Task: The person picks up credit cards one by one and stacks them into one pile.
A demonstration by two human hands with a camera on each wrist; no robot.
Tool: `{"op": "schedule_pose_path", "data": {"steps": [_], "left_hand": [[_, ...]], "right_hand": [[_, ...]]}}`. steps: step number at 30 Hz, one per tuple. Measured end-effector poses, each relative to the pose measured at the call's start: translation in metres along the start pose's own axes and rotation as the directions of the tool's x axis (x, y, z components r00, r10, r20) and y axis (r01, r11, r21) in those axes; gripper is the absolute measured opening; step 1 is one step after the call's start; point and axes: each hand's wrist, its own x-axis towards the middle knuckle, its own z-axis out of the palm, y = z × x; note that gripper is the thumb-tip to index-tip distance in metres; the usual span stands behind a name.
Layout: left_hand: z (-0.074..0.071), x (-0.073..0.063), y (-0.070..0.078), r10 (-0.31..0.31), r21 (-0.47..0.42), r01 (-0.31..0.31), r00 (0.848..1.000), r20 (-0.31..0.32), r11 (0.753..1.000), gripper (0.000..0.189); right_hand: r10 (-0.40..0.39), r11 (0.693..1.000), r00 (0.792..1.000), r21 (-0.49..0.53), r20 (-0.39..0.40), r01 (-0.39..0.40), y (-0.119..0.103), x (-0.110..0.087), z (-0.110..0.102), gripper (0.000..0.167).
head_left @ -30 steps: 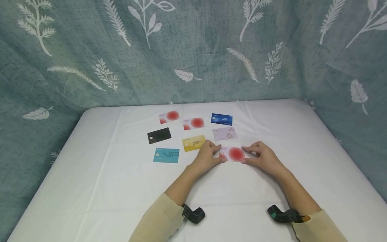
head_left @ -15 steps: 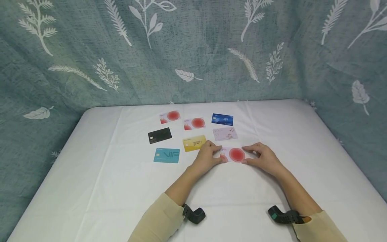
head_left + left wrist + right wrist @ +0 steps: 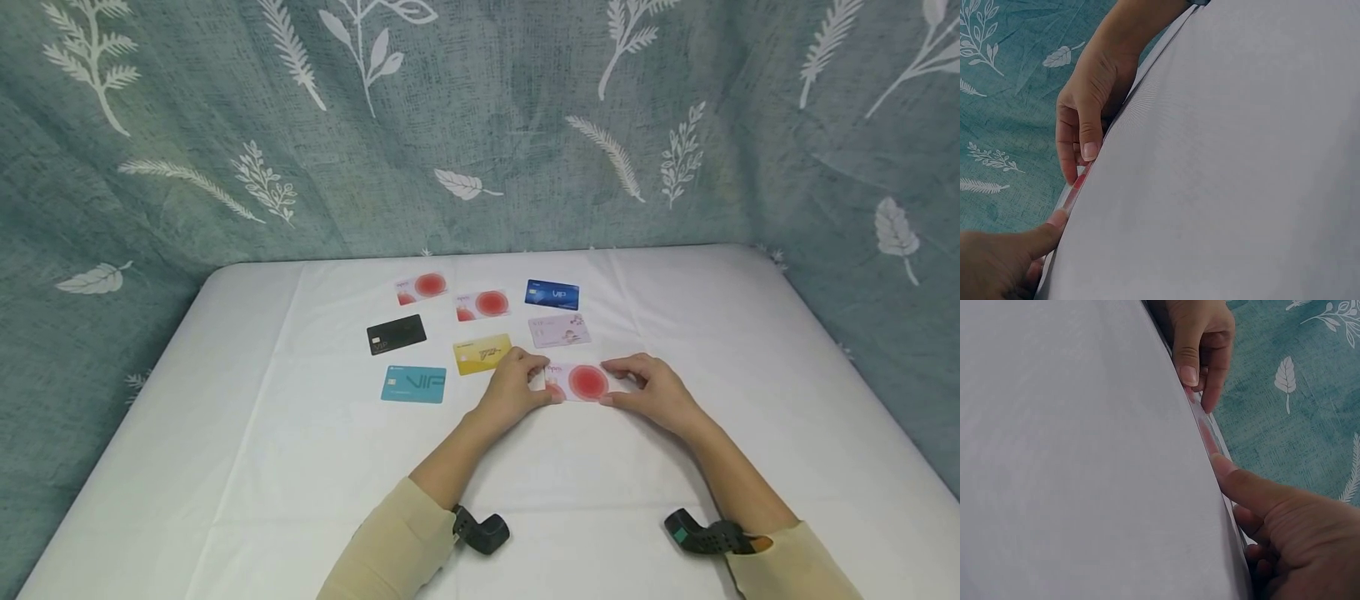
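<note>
A white-and-pink card with a large red circle lies on the white-covered table, between the two hands. My left hand holds its left end, thumb at the near corner and forefinger at the far one. At the other end, the thumb and forefinger of my right hand hold the right corners in the same way. Both wrist views look along the table at a low angle, so the card shows only as a thin reddish strip. A yellow card is right beside the left hand, its right end close to the knuckles.
Farther back lie a lilac card, a blue VIP card and two more red-circle cards. To the left are a black card and a teal VIP card. A leaf-patterned green curtain hangs behind the table.
</note>
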Motion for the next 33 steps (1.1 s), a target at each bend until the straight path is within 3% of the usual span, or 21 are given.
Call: {"op": "schedule_pose_path", "data": {"steps": [8, 14, 20, 28, 33], "left_hand": [[0.002, 0.0, -0.003, 0.064, -0.054, -0.066, 0.997, -0.042, 0.996, 0.052], [0.003, -0.002, -0.003, 0.058, -0.056, -0.06, 0.997, -0.049, 0.997, 0.055], [0.004, -0.006, -0.004, 0.041, -0.056, -0.043, 0.998, -0.041, 0.998, 0.06], [0.002, -0.009, -0.003, 0.035, -0.017, -0.035, 0.999, -0.012, 0.999, 0.064], [0.0, -0.012, -0.006, 0.078, 0.002, -0.078, 0.997, -0.028, 0.997, 0.064]], "right_hand": [[0.029, 0.996, 0.999, 0.081, -0.014, -0.028, -0.002, -0.003, 0.001, 0.052], [0.039, 0.994, 0.999, 0.099, -0.025, -0.036, -0.005, -0.004, 0.001, 0.054], [0.073, 0.993, 0.997, 0.087, 0.025, -0.075, -0.008, -0.004, 0.002, 0.057], [0.037, 0.997, 0.999, 0.061, 0.02, -0.038, -0.009, -0.003, 0.003, 0.062], [0.021, 0.998, 1.0, 0.06, 0.015, -0.021, -0.009, -0.003, 0.004, 0.061]]}}
